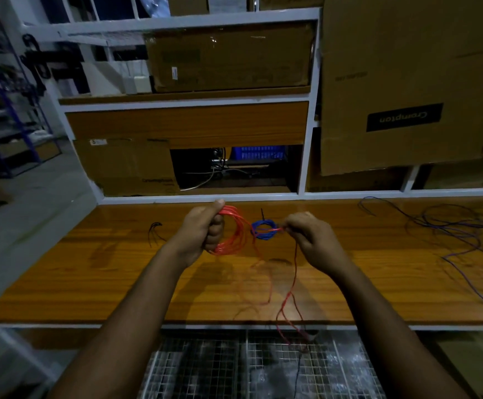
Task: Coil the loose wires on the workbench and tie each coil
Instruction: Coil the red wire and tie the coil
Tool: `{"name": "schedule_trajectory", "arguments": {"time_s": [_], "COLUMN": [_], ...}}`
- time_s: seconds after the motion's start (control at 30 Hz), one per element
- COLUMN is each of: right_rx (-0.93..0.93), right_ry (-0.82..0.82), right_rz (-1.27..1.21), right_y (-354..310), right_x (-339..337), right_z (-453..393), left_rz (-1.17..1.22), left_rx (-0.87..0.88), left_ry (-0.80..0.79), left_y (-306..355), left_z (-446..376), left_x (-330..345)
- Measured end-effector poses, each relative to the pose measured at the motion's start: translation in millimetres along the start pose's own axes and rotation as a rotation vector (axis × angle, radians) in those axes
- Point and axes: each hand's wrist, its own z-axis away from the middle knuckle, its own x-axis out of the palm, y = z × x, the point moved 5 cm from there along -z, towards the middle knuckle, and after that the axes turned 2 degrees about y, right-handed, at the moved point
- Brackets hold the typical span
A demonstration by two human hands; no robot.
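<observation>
At the left of the table (pixel 90 269) lie a few short black ties (pixel 155 230), apart from everything else. Next comes the left hand (pixel 202 228), fingers curled tight through a red wire coil (pixel 231 231), thumb up on top; the coil stands roughly upright above the table, its long axis running top to bottom, its open face turned to the right. From the coil a red strand runs right to the right hand (pixel 306 234), whose fingertips pinch it (the rest of the fingers are curled in). The loose red tail (pixel 292 283) drops from that pinch, loops over the near edge and hangs below it. Between the two hands, behind the strand, a small blue coil (pixel 263 228) lies flat on the table with a black tie sticking up. Far right, dark and purple loose wires (pixel 450 228) sprawl across the table.
</observation>
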Motion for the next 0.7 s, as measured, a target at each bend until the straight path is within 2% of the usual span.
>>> {"name": "schedule_trajectory", "arguments": {"time_s": [0.07, 0.13, 0.2, 0.27, 0.33, 0.4, 0.47, 0.53, 0.6, 0.7], "right_rx": [0.035, 0.058, 0.078, 0.104, 0.135, 0.164, 0.256, 0.349, 0.479, 0.723], "right_ry": [0.042, 0.031, -0.098, -0.268, -0.414, -0.486, -0.471, -0.383, -0.294, -0.200], "right_rz": [-0.122, -0.158, -0.143, -0.232, -0.419, -0.722, -1.133, -1.377, -1.458, -1.442], "right_y": [4.0, 2.9, -5.7, -16.6, -26.2, -37.6, -47.5, -54.5, -60.1, -68.2], "right_x": [-8.3, -14.3, -12.1, -3.9, 4.0, 10.9, 19.4, 31.9, 46.1, 61.8], "right_z": [2.7, 4.5, 3.9, 5.4, 10.0, 14.2, 16.3, 16.8, 19.3, 27.6], "left_rz": [-0.018, -0.199, -0.390, -0.542, -0.633, -0.639, -0.589, -0.523, -0.517, -0.680], "left_rx": [-0.004, 0.024, 0.122, 0.209, 0.264, 0.309, 0.332, 0.328, 0.325, 0.341], "left_ry": [0.059, 0.136, 0.194, 0.190, 0.170, 0.149, 0.111, 0.108, 0.165, 0.352], "left_y": [-2.4, -1.4, 4.5, 9.0, 8.3, 6.0, 1.6, -4.1, -6.4, -6.3], "left_z": [-2.6, -2.7, -2.2, -3.9, -7.0, -8.2, -7.8, -7.4, -5.9, -2.4], "left_x": [-16.9, -25.0, -22.2, -14.8, -8.8, -1.5, 9.9, 21.3, 29.8, 33.7]}}
